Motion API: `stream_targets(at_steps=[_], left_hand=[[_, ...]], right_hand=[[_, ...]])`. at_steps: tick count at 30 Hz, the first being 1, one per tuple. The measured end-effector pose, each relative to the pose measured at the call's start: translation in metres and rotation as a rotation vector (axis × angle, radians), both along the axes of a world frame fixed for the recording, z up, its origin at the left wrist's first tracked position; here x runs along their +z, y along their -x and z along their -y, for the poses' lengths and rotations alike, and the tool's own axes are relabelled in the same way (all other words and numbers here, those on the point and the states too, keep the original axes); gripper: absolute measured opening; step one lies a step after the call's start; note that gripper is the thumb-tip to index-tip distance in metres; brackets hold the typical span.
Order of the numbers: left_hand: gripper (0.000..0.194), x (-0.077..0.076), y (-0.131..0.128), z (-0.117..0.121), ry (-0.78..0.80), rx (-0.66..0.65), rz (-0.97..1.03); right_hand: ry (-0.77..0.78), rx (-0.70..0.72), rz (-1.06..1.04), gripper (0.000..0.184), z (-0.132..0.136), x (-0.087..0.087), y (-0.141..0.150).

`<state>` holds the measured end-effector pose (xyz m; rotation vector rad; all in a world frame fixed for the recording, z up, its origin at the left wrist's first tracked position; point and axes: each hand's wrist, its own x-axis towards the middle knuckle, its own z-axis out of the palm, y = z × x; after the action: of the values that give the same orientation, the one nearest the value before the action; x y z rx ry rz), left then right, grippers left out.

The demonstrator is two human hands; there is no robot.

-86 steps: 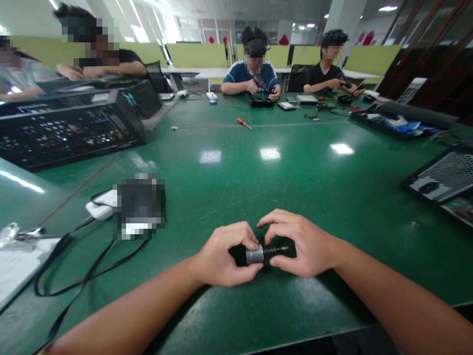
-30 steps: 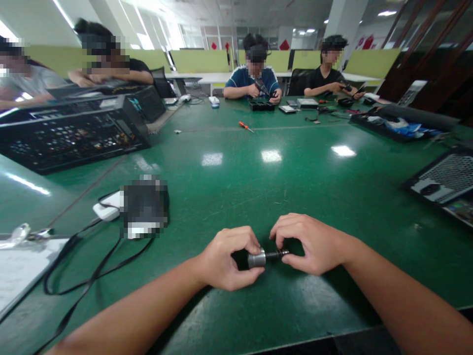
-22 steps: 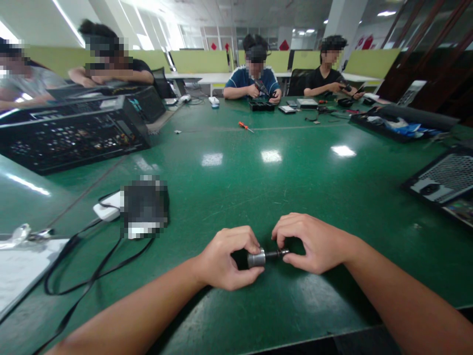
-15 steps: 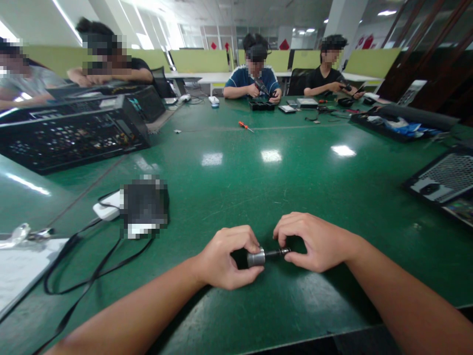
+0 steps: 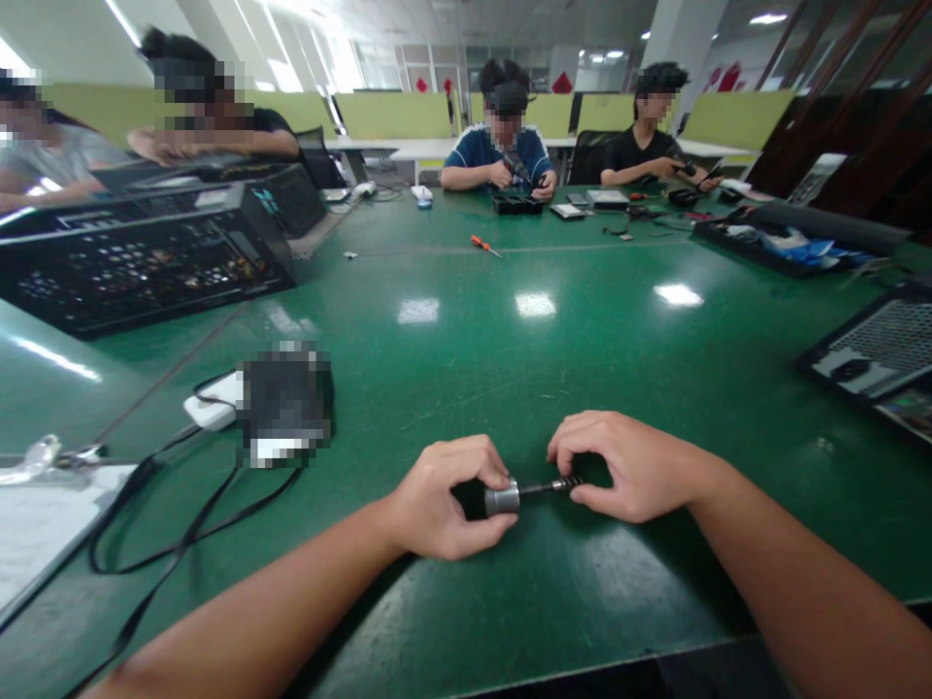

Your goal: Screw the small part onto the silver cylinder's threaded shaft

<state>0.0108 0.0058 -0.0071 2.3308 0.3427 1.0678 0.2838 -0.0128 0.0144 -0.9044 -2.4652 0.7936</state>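
Observation:
In the head view, my left hand (image 5: pixel 451 500) grips a short silver metal cylinder (image 5: pixel 502 497) between thumb and fingers. A thin dark rod (image 5: pixel 537 488) sticks out of the cylinder to the right, lying nearly level. Around the rod's far end sits a small dark coil spring (image 5: pixel 572 482). My right hand (image 5: pixel 630 468) pinches this spring with thumb and fingertips. Whether the spring is fully on the rod I cannot tell. Both hands are just above the green table (image 5: pixel 466 388), near its front edge.
Left of my hands lie a blurred black object (image 5: pixel 283 403), a white device (image 5: pixel 216 400), black straps and a clipboard (image 5: pixel 65 515). Computer cases stand at far left (image 5: pixel 146 262) and right (image 5: pixel 874 349). An orange screwdriver (image 5: pixel 482 244) lies farther back. Several people sit across.
My right hand has shifted slightly right and up with the spring, and more of its coils show. My left hand still holds the cylinder, almost unmoved.

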Motion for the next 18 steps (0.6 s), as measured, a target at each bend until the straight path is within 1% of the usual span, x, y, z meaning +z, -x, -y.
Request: stream_targets(at_steps=[4,7,9,11,12,13,14,15,16,17,18], left_hand=[[0.019,0.002,-0.001,-0.001,0.0,0.004,0.012],[0.02,0.003,-0.001,0.0,0.033,-0.011,0.024],[0.02,0.003,0.0,0.002,0.07,-0.058,0.025],[0.02,0.004,0.002,0.001,0.109,-0.108,0.011],[0.02,0.005,0.004,-0.001,0.127,-0.11,0.001],[0.02,0.005,0.007,-0.006,0.149,-0.089,-0.011],[0.02,0.006,0.01,-0.014,0.186,-0.042,-0.013],[0.02,0.005,0.013,-0.025,0.247,0.031,0.002],[0.022,0.004,0.015,-0.039,0.333,0.123,0.027],[0.026,0.002,0.017,-0.056,0.451,0.233,0.081],[0.034,0.0,0.017,-0.076,0.585,0.355,0.151]], right_hand=[[0.01,-0.026,0.048,0.016,-0.001,0.004,-0.004],[0.049,-0.04,0.122,0.015,0.0,0.008,-0.009],[0.123,-0.05,0.192,0.012,0.0,0.009,-0.014],[0.253,-0.065,0.228,0.01,-0.003,0.007,-0.02],[0.333,-0.077,0.219,0.009,-0.006,0.005,-0.024],[0.415,-0.092,0.185,0.01,-0.011,0.001,-0.027],[0.501,-0.114,0.126,0.012,-0.018,-0.003,-0.031],[0.589,-0.158,0.026,0.016,-0.027,-0.009,-0.035],[0.664,-0.222,-0.103,0.022,-0.038,-0.015,-0.039],[0.724,-0.296,-0.246,0.028,-0.05,-0.021,-0.043],[0.761,-0.401,-0.421,0.034,-0.064,-0.027,-0.046]])
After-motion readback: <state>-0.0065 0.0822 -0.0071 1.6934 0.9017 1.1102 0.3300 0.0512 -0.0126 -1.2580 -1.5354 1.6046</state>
